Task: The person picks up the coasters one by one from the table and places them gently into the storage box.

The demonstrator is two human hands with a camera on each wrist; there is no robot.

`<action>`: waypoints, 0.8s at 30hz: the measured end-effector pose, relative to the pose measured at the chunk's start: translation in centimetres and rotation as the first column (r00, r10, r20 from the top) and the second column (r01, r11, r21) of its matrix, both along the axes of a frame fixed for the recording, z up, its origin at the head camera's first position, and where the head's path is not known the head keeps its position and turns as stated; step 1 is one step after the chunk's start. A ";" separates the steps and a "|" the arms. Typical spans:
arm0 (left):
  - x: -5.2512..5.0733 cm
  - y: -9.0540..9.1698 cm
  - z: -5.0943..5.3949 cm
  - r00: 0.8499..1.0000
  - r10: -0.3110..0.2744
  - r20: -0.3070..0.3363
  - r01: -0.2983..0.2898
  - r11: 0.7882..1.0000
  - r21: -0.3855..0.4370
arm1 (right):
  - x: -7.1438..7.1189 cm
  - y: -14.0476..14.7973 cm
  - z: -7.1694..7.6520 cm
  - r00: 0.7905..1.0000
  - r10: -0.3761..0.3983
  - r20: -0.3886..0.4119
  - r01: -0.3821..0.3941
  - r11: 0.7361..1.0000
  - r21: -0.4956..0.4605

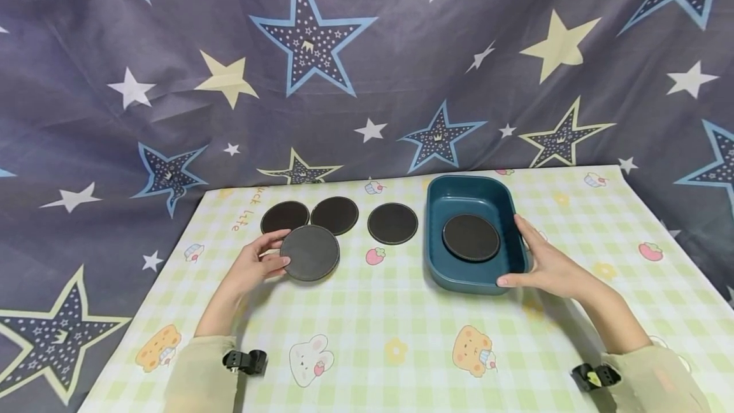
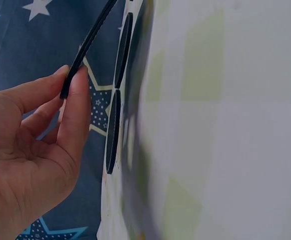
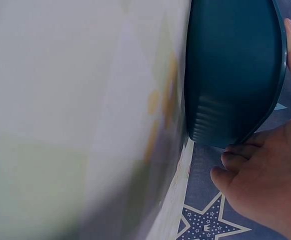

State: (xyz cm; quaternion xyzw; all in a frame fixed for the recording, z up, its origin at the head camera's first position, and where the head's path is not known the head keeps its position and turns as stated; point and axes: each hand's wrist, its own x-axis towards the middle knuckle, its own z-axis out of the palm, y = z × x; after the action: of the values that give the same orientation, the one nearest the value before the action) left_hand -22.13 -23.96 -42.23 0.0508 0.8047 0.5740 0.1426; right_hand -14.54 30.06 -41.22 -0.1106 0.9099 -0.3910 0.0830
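Note:
In the head view my left hand (image 1: 256, 262) pinches a round dark coaster (image 1: 310, 253) with pale edge stitching by its left edge. The left wrist view shows that coaster (image 2: 88, 47) edge-on between thumb and fingers, raised above the table. Two more coasters (image 1: 285, 217) (image 1: 335, 215) lie just behind it. A further coaster (image 1: 392, 224) lies between them and a deep teal plastic bin (image 1: 434, 273). My right hand (image 1: 550, 268) grips the bin's near right corner, thumb at the near rim and fingers along the right side. One coaster (image 1: 471, 238) lies flat inside the bin.
A checked tablecloth (image 1: 395, 311) with cartoon prints covers the table. Behind the table's far edge hangs a dark star-patterned curtain (image 1: 367, 30). Each sleeve carries a small black wrist camera (image 1: 246, 361).

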 end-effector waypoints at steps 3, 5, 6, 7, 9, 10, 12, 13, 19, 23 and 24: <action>-0.1 0.4 0.0 1.000 -0.003 0.001 0.003 1.000 0.007 | 0.0 0.0 0.0 1.000 -0.001 0.000 0.001 1.000 0.007; -0.2 0.7 0.0 1.000 -0.007 -0.001 0.007 1.000 0.019 | 0.0 0.0 0.0 1.000 -0.002 0.002 0.002 1.000 0.005; -0.3 0.8 -0.1 1.000 -0.009 0.000 0.009 1.000 0.025 | 0.0 0.0 -0.1 1.000 -0.002 0.003 0.002 1.000 0.003; -0.3 1.0 -0.1 1.000 -0.010 -0.001 0.010 0.999 0.033 | -0.1 0.0 -0.1 1.000 -0.001 0.004 0.001 1.000 0.003; -0.4 1.3 -0.1 1.000 -0.017 -0.008 0.017 0.999 0.046 | -0.1 0.0 -0.1 1.000 0.000 0.004 0.000 1.000 -0.002; -0.4 1.5 -0.1 1.000 -0.021 -0.012 0.022 0.998 0.055 | -0.1 0.0 -0.1 1.000 0.000 0.004 0.000 1.000 -0.003; -0.5 1.9 -0.1 0.999 -0.032 -0.020 0.033 0.997 0.066 | -0.1 0.0 -0.1 1.000 0.001 0.003 -0.001 1.000 -0.003; -0.5 2.1 -0.1 0.999 -0.036 -0.024 0.038 0.997 0.069 | -0.1 0.0 -0.1 1.000 0.001 0.002 -0.001 1.000 -0.002; -0.8 3.2 -0.1 0.999 -0.049 -0.021 0.051 0.996 0.077 | -0.2 0.0 -0.1 1.000 0.001 0.000 -0.001 1.000 0.004; -1.0 3.7 0.0 0.999 -0.048 -0.016 0.049 0.995 0.085 | -0.1 0.0 -0.1 1.000 0.001 0.000 -0.001 1.000 0.008; -1.1 3.9 0.0 0.999 -0.047 -0.016 0.048 0.995 0.087 | -0.1 0.0 -0.1 1.000 0.001 0.001 -0.001 1.000 0.009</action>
State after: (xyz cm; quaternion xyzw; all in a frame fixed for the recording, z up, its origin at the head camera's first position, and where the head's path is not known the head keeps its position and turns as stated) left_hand -23.22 -20.05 -42.26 0.0800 0.7783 0.6049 0.1483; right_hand -14.67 30.07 -41.36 -0.1105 0.9116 -0.3870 0.0839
